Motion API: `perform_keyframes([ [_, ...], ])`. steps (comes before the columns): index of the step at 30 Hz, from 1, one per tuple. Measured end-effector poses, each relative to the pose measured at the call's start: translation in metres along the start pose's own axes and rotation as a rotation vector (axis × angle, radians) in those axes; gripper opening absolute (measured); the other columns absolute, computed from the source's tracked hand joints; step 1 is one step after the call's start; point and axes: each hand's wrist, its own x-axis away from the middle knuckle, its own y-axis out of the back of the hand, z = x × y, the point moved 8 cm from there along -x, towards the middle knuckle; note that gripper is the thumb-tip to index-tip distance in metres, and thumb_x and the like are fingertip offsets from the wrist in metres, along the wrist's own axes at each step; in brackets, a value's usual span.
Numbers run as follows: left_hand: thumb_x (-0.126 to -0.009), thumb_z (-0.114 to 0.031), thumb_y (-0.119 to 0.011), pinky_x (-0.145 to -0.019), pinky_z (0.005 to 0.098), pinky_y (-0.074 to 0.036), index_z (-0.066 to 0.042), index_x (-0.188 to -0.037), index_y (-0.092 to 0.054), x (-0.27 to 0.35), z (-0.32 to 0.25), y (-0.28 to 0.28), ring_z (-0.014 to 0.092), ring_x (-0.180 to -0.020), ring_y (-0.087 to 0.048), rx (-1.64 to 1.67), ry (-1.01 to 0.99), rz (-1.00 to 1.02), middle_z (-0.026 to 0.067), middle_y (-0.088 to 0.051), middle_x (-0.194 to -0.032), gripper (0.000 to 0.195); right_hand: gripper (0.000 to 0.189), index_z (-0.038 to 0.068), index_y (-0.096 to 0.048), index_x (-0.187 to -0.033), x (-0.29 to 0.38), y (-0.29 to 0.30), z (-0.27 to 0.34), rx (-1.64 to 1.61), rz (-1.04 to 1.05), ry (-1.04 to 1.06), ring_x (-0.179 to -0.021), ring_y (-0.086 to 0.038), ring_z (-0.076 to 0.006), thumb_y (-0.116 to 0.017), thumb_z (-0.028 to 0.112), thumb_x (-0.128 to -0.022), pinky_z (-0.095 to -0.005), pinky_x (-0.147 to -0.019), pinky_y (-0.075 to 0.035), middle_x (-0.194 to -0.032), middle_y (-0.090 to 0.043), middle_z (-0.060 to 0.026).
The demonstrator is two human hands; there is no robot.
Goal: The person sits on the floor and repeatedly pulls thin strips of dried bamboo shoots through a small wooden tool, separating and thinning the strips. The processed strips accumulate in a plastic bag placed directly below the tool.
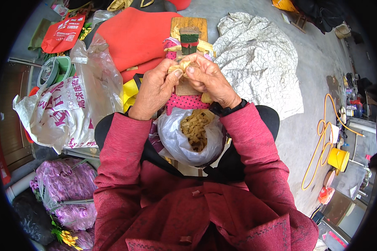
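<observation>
Both hands meet above a narrow wooden bench, pinching a twisted strip of yellowish papery material (184,65). My left hand (157,86) holds its left end between thumb and index finger. My right hand (209,78) grips the right side, thumb pressed against the strip. Just beyond the fingers stands a dark green block with a red band (189,40), on a wooden board (201,24). Pink dotted cloth (185,102) lies under the bench's near end. Closer to my body, a whitish plastic bag (172,138) holds many small folded yellowish pieces (197,127).
A red cloth (135,34) spreads at the upper left, above a printed plastic sack (91,109). On the right lies a patterned white cloth (260,62). Bagged purple artificial flowers (69,188) sit at the lower left. An orange hose (315,160) and a yellow bucket (338,159) are farther right.
</observation>
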Motion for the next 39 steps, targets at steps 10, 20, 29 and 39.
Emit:
perform_keyframes([
  [10, -0.097, -0.021, -0.048, -0.05, 0.0172, -0.03, -0.005, -0.082, -0.056, 0.005, 0.009, 0.007, 0.001, -0.057, -0.037, 0.31, 0.258, 0.051, -0.0059, -0.048, -0.069, 0.024, 0.021, 0.003, -0.052, -0.105, 0.004, -0.001, 0.019, 0.185, -0.06, 0.211, -0.071, -0.052, -0.0065, -0.061, 0.016, -0.09, -0.0225, -0.065, -0.045, -0.081, -0.058, 0.0027],
  [20, -0.095, -0.019, -0.052, -0.06, 0.0191, -0.041, -0.003, -0.088, -0.057, 0.005, 0.001, -0.003, 0.004, -0.067, -0.049, 0.218, 0.174, 0.107, -0.0024, -0.055, -0.075, 0.017, 0.039, 0.0, -0.063, -0.078, 0.007, 0.036, 0.036, 0.618, -0.368, 0.39, -0.057, -0.04, -0.0045, -0.054, 0.033, -0.095, -0.0246, -0.049, -0.036, -0.059, -0.048, 0.0048],
  [29, -0.079, 0.007, -0.065, -0.071, 0.0189, -0.044, -0.002, -0.091, -0.058, 0.002, -0.006, -0.021, 0.004, -0.079, -0.054, -0.011, -0.105, 0.057, -0.0009, -0.06, -0.083, 0.017, 0.036, 0.004, -0.068, -0.082, 0.008, 0.017, 0.021, 0.918, -0.327, 0.349, -0.053, -0.057, -0.0288, -0.051, 0.033, -0.095, -0.0355, -0.05, -0.044, -0.062, -0.058, -0.0164],
  [39, -0.07, 0.007, -0.065, -0.063, 0.0203, -0.047, 0.0, -0.073, -0.057, 0.015, -0.035, 0.0, 0.004, -0.068, -0.057, -0.085, -0.186, -0.062, 0.0019, -0.061, -0.07, 0.011, 0.023, 0.011, -0.073, -0.088, 0.011, 0.033, 0.024, 1.033, -0.451, 0.32, -0.051, -0.058, -0.0292, -0.063, 0.032, -0.088, -0.0346, -0.047, -0.044, -0.064, -0.059, -0.0163],
])
